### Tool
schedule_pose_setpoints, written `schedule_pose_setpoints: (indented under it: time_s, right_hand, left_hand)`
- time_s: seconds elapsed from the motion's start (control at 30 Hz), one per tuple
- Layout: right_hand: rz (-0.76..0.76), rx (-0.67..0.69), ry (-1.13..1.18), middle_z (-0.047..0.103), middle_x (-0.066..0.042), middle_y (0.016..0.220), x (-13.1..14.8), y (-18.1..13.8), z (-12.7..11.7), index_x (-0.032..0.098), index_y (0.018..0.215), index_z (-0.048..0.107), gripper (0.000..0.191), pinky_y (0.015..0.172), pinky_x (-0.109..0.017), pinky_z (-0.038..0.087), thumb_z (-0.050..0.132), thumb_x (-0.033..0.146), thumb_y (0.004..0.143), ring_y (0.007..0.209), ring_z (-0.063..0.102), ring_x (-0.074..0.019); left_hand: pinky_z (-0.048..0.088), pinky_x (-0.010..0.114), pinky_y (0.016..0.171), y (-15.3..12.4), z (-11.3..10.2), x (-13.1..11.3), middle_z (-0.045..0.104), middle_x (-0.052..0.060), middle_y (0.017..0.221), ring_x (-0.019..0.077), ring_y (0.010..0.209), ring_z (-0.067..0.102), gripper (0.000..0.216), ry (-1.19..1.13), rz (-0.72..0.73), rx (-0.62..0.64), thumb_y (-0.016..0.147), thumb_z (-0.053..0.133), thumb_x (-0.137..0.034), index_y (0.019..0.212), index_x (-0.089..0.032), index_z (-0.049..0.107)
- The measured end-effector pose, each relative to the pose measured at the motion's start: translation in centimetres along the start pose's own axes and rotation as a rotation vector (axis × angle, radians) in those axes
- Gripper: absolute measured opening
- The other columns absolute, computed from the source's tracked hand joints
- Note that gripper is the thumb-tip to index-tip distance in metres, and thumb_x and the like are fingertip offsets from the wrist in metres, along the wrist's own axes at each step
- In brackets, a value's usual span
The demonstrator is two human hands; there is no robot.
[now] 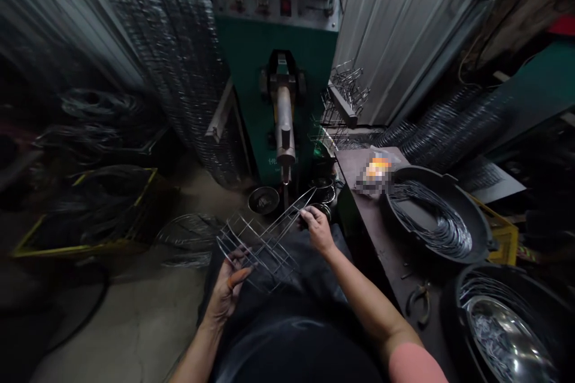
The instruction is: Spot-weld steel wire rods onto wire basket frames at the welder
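A wire rack [258, 239] of thin bright rods, with a crossed grid and a longer loop reaching up to the right, lies tilted above my lap. My left hand [228, 287] grips its lower left side, with an orange cover on the thumb. At the upper right, my right hand [318, 228] pinches the loop's rods; whether it also holds a separate small piece is too small to tell. Just beyond the loop's tip, the cylindrical metal arm [284, 119] of a green machine [242, 72] points down toward me.
Right of me, a bench [359, 158] carries pliers [418, 304], a black basin [485, 233] of wire rings and a steel bowl [530, 335] of small wire pieces. A round dish [263, 200] stands below the machine arm. A yellow crate [155, 182] and tall stacked wirework [179, 72] are at left.
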State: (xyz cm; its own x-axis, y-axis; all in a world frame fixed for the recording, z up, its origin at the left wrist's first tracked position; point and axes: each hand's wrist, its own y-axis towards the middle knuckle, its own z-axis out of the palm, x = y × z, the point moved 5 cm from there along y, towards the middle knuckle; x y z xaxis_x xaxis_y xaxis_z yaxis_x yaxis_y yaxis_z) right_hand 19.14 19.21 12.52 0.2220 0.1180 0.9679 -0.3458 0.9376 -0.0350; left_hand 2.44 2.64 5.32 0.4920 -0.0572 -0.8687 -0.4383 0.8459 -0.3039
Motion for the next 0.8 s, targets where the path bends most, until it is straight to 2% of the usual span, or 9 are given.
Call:
schedule_pose_setpoints:
  time_s: [0.1, 0.17, 0.23, 0.27, 0.33, 0.43, 0.5, 0.63, 0.8]
  right_hand:
    - [-0.016, -0.007, -0.001, 0.049, 0.005, 0.053, -0.3, -0.6, 0.0, 0.017, 0.062, 0.05, 0.024, 0.046, -0.021, 0.039, 0.058, 0.038, 0.073, 0.047, 0.046, -0.008]
    - [-0.016, 0.012, -0.021, 0.049, 0.004, 0.053, -0.5, -0.8, 0.1, 0.018, 0.061, 0.05, 0.025, 0.046, -0.021, 0.039, 0.057, 0.038, 0.073, 0.047, 0.046, -0.0083]
    - [-0.011, 0.028, -0.041, 0.05, 0.004, 0.053, -0.5, -0.9, 0.4, 0.018, 0.062, 0.05, 0.025, 0.046, -0.021, 0.039, 0.057, 0.039, 0.073, 0.047, 0.047, -0.0087]
    - [-0.009, 0.034, -0.047, 0.051, 0.004, 0.053, -0.5, -0.9, 0.5, 0.018, 0.062, 0.05, 0.025, 0.046, -0.021, 0.039, 0.057, 0.04, 0.073, 0.047, 0.047, -0.0089]
    - [-0.011, 0.046, -0.06, 0.051, 0.003, 0.054, -0.5, -0.9, 0.8, 0.018, 0.063, 0.051, 0.025, 0.046, -0.022, 0.039, 0.056, 0.04, 0.073, 0.047, 0.047, -0.0092]
    - [-0.035, 0.053, -0.096, 0.051, 0.003, 0.054, -0.4, -1.0, 1.0, 0.018, 0.064, 0.052, 0.025, 0.047, -0.022, 0.039, 0.054, 0.041, 0.074, 0.048, 0.047, -0.0096]
    - [-0.053, 0.036, -0.123, 0.051, 0.003, 0.055, -0.4, -1.0, 0.8, 0.018, 0.064, 0.052, 0.026, 0.048, -0.022, 0.04, 0.054, 0.041, 0.074, 0.049, 0.047, -0.0098]
    - [-0.077, -0.001, -0.176, 0.049, 0.003, 0.055, -0.1, -0.6, 0.3, 0.017, 0.065, 0.053, 0.027, 0.049, -0.021, 0.039, 0.053, 0.043, 0.075, 0.05, 0.044, -0.0093]
    - [-0.126, 0.011, -0.296, 0.049, 0.003, 0.056, 1.1, 0.2, 0.1, 0.018, 0.066, 0.053, 0.029, 0.05, -0.021, 0.038, 0.051, 0.045, 0.077, 0.053, 0.043, -0.0097]
  left_hand:
    - [0.031, 0.046, 0.099, -0.8, -1.1, -1.3, 0.052, 0.008, 0.12, 0.027, 0.121, 0.04, 0.053, 0.171, 0.094, -0.128, 0.065, 0.066, -0.039, 0.114, -0.026, 0.049]
    - [0.03, 0.047, 0.099, -1.8, -1.6, -4.1, 0.049, 0.009, 0.122, 0.0269, 0.119, 0.042, 0.059, 0.426, 0.324, -0.327, 0.068, 0.063, -0.044, 0.121, -0.026, 0.044]
    - [0.029, 0.048, 0.099, -2.8, -0.1, -7.4, 0.05, 0.012, 0.121, 0.0281, 0.115, 0.044, 0.061, 0.787, 0.6, -0.45, 0.068, 0.064, -0.046, 0.121, -0.023, 0.046]
    - [0.027, 0.05, 0.1, -3.0, 1.5, -8.8, 0.053, 0.012, 0.117, 0.0289, 0.112, 0.046, 0.06, 0.977, 0.716, -0.441, 0.068, 0.064, -0.048, 0.119, -0.021, 0.049]
    - [0.019, 0.056, 0.101, -2.6, 5.3, -10.1, 0.06, 0.013, 0.107, 0.0298, 0.104, 0.05, 0.054, 1.306, 0.852, -0.283, 0.071, 0.059, -0.052, 0.113, -0.019, 0.055]
    - [0.008, 0.064, 0.099, -1.3, 10.1, -10.1, 0.064, 0.013, 0.098, 0.0305, 0.095, 0.053, 0.053, 1.57, 0.916, -0.058, 0.076, 0.051, -0.053, 0.113, -0.016, 0.058]
    - [0.006, 0.065, 0.098, -0.4, 12.1, -9.5, 0.066, 0.012, 0.09, 0.0299, 0.09, 0.054, 0.048, 1.635, 0.918, 0.036, 0.079, 0.049, -0.048, 0.111, -0.014, 0.059]
    - [0.008, 0.063, 0.099, 0.8, 13.6, -9.0, 0.066, 0.011, 0.082, 0.0289, 0.086, 0.054, 0.038, 1.64, 0.926, 0.073, 0.08, 0.048, -0.041, 0.102, -0.014, 0.063]
    - [0.005, 0.061, 0.101, 1.6, 14.1, -9.7, 0.066, 0.011, 0.079, 0.0298, 0.086, 0.054, 0.035, 1.624, 0.952, 0.055, 0.079, 0.049, -0.043, 0.096, -0.018, 0.065]
